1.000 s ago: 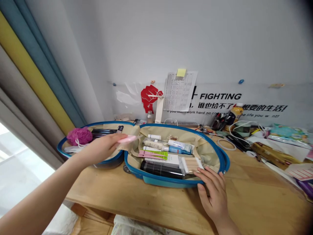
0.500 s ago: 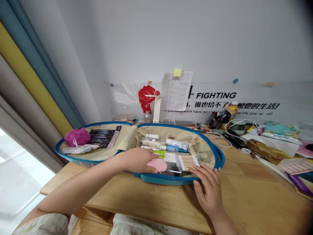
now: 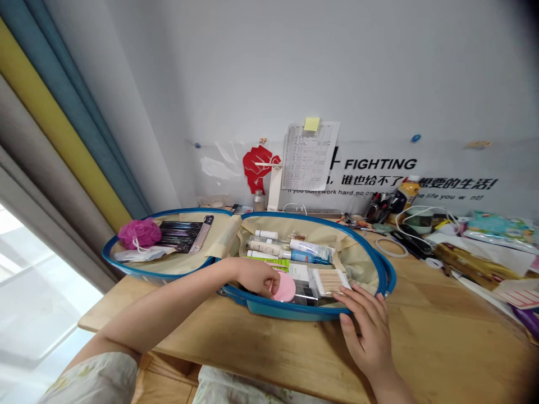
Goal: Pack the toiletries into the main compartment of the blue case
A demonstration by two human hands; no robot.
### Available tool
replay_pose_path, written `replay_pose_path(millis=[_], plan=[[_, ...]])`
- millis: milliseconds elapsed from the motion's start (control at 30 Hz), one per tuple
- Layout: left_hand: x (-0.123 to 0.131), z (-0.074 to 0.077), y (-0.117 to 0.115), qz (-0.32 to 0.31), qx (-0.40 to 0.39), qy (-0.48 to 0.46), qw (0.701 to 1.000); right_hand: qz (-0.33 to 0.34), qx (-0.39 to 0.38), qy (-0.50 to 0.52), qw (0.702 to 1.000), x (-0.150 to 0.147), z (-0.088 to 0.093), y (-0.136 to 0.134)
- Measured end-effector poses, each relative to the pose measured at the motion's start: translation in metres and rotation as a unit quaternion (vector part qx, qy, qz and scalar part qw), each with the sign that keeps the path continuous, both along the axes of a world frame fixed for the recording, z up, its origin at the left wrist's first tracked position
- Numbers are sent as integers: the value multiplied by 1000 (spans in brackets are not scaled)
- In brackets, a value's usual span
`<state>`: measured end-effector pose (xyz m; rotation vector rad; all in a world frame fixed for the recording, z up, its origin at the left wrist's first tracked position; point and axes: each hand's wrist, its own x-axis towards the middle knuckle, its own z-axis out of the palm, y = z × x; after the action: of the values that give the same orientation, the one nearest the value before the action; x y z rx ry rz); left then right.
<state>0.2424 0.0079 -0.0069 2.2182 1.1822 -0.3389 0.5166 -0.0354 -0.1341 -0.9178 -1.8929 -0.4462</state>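
My left hand (image 3: pixel 256 276) reaches into the right half of an opened blue-rimmed case (image 3: pixel 290 315). Its fingers are closed in a pinch on the near-left edge of a round pink powder puff (image 3: pixel 287 287). My right hand (image 3: pixel 367 328) lies over the case's front right rim, fingers stretched out, with the fingertips at a packet of cotton swabs (image 3: pixel 330 281). Behind the puff lie a green tube (image 3: pixel 275 261), a blue bottle (image 3: pixel 309 256) and several white tubes and bottles. The tips of my left fingers are partly hidden.
In the case's left half lie a purple bath puff (image 3: pixel 140 233) and a pack of dark brushes (image 3: pixel 182 235). A white roll of tape (image 3: pixel 391 247), a yellow-capped bottle (image 3: pixel 407 193) and a gold pouch (image 3: pixel 467 264) crowd the wooden desk (image 3: pixel 429 331) at right.
My left hand has curled its fingers from lying over the pink puff into a pinch at its edge. My right hand stays at the rim. The view has shifted slightly left.
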Motion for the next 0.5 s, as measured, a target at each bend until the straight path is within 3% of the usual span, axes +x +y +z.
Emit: replay_pose_path(millis=[100,200,300,400,500], plan=[[-10,4,1,15,8,-30,999,3,0,3,1000,1,-2,1],[-44,13,5,69,58,-67,994,1,2,-2,1000,2,-4,3],[-102,22,11,169,143,-80,972,1,7,-13,1000,2,-4,3],[-174,27,17,294,250,-68,920,3,12,-11,1000,2,-4,4],[-238,25,13,343,287,-55,893,1,8,-1,1000,2,-6,5]])
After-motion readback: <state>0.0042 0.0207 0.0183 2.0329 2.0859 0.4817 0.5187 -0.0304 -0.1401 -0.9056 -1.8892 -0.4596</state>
